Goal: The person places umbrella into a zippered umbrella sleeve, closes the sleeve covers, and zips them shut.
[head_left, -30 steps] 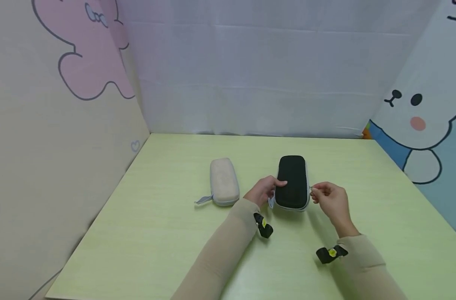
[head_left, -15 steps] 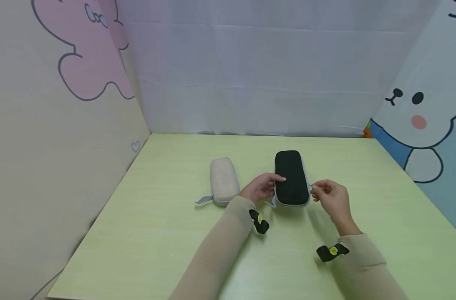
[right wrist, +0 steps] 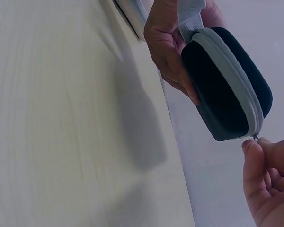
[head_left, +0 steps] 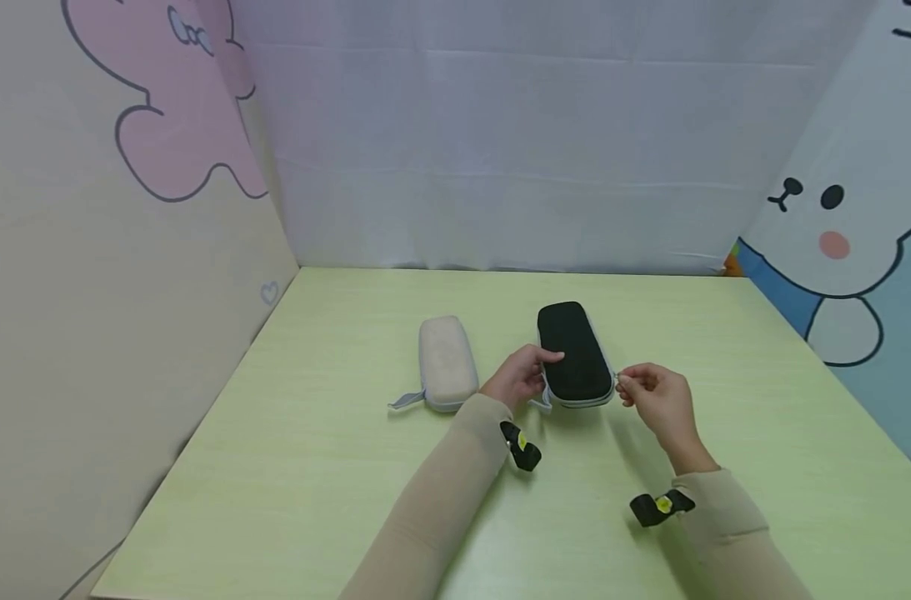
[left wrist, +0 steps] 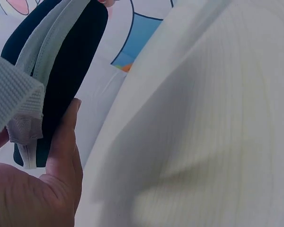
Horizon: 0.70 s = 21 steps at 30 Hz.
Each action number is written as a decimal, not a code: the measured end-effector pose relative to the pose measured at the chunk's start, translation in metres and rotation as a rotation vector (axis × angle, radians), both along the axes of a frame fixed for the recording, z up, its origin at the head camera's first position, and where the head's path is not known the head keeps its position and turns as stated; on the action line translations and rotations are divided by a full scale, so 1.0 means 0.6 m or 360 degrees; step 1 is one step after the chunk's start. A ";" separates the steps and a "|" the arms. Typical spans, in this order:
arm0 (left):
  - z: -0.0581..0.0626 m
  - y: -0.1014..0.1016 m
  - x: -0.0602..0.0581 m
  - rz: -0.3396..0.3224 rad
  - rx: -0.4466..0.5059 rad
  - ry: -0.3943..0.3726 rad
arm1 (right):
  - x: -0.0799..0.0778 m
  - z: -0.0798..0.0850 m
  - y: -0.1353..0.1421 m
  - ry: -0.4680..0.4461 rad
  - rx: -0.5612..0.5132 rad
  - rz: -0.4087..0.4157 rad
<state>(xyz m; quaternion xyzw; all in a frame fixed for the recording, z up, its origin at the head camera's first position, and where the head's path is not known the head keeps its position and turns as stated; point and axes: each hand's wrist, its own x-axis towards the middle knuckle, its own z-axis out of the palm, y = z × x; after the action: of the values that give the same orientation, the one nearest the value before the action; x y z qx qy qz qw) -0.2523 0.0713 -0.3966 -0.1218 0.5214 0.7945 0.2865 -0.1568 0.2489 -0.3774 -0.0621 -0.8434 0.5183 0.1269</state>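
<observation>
A black zip-up case [head_left: 575,354] with grey trim is held above the table, tilted with its far end to the left. My left hand [head_left: 515,379] grips its left side, thumb on the top face. In the left wrist view a grey fabric strap [left wrist: 16,94] hangs off the case beside the palm. At the opposite side, my right hand [head_left: 661,404] pinches the small metal zipper pull [right wrist: 255,137] between thumb and forefinger. From the right wrist view, the zipper band [right wrist: 234,78] appears closed near the pull.
To the left of the hands, a beige case [head_left: 446,358] with a grey strap lies on the pale green table [head_left: 312,492]. A white sheet [head_left: 530,158] hangs behind the table's far edge. Walls with cartoon drawings stand on both sides.
The black case has turned so its far end points more to the left, and it has risen slightly. My right hand has barely moved and keeps its pinch.
</observation>
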 end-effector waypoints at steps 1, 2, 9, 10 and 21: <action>0.000 0.001 0.000 0.0018 0.0004 -0.0013 | 0.000 0.000 0.000 0.0000 -0.0001 0.0000; 0.000 0.001 0.000 0.0039 0.0008 -0.0021 | 0.000 0.001 0.000 -0.0001 -0.0003 -0.0001; 0.002 0.003 -0.001 0.0156 0.0044 -0.0068 | 0.001 0.003 -0.003 -0.0020 -0.0009 -0.0008; 0.003 0.003 0.000 0.0169 0.0046 -0.0072 | 0.000 0.002 -0.004 -0.0016 -0.0008 -0.0008; 0.003 0.004 0.002 0.0296 0.0111 -0.0057 | -0.001 -0.001 -0.007 0.0005 0.0028 -0.0001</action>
<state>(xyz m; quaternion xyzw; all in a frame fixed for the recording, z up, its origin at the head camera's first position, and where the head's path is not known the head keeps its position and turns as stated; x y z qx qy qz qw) -0.2509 0.0738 -0.3947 -0.1738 0.4748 0.8329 0.2250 -0.1574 0.2448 -0.3777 -0.0604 -0.8478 0.5109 0.1288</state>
